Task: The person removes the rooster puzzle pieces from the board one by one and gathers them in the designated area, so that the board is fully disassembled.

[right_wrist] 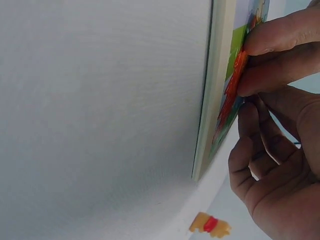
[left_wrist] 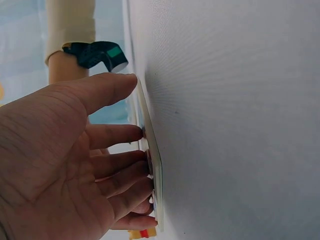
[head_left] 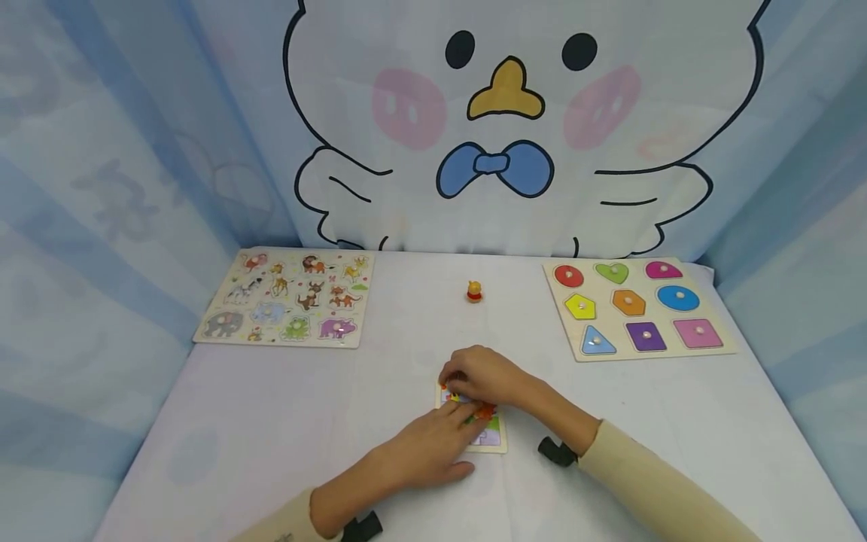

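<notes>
A small picture puzzle in a pale wooden frame point(head_left: 503, 446) lies on the table between the two hands. My left hand point(head_left: 430, 449) rests across it, its fingers extended and their tips on the picture; the left wrist view shows the thumb held apart from those fingers point(left_wrist: 117, 134). At the far left part of the puzzle is my right hand point(head_left: 489, 374), fingers bent, thumb and fingertips close together at the picture surface. Seen from the right wrist, its fingertips point(right_wrist: 248, 117) meet beside the orange part of the picture. Whether a piece is pinched there is hidden.
A yellow bear figurine in red point(head_left: 475, 293) stands beyond the puzzle. An animal peg board point(head_left: 281, 340) lies at the back left, a shape peg board point(head_left: 589, 301) at the back right. Printed curtains point(head_left: 406, 218) close off the back and sides.
</notes>
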Available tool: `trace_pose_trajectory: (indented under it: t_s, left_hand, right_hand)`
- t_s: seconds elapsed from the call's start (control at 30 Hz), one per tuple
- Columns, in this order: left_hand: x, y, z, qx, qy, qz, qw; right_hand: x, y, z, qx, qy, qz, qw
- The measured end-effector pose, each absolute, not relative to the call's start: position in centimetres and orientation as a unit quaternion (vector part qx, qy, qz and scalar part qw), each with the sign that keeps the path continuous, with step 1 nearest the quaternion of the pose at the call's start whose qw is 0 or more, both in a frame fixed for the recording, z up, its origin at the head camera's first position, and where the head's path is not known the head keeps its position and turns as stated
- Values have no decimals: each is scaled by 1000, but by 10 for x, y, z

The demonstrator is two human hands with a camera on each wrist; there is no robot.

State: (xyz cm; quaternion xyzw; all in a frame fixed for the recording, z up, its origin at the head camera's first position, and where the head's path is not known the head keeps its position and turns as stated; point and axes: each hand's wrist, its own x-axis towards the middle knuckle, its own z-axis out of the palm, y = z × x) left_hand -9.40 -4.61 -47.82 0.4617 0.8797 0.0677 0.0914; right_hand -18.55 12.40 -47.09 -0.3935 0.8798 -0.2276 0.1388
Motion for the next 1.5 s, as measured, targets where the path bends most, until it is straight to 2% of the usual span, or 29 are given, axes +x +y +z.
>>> trace_pose_trajectory:
  t_s: [0.6, 1.07, 1.5]
  left_hand:
    - [-91, -43, -478, 454, 885, 58, 90]
    - [-91, -41, -478, 450, 886, 54, 100]
    - [-92, -40, -476, 439, 889, 52, 120]
  right_hand:
    - [-189, 127, -471, -366, 868, -274, 194]
    - [-189, 125, -469, -306, 865, -316, 240]
    - [-183, 133, -467, -306, 864, -325, 232]
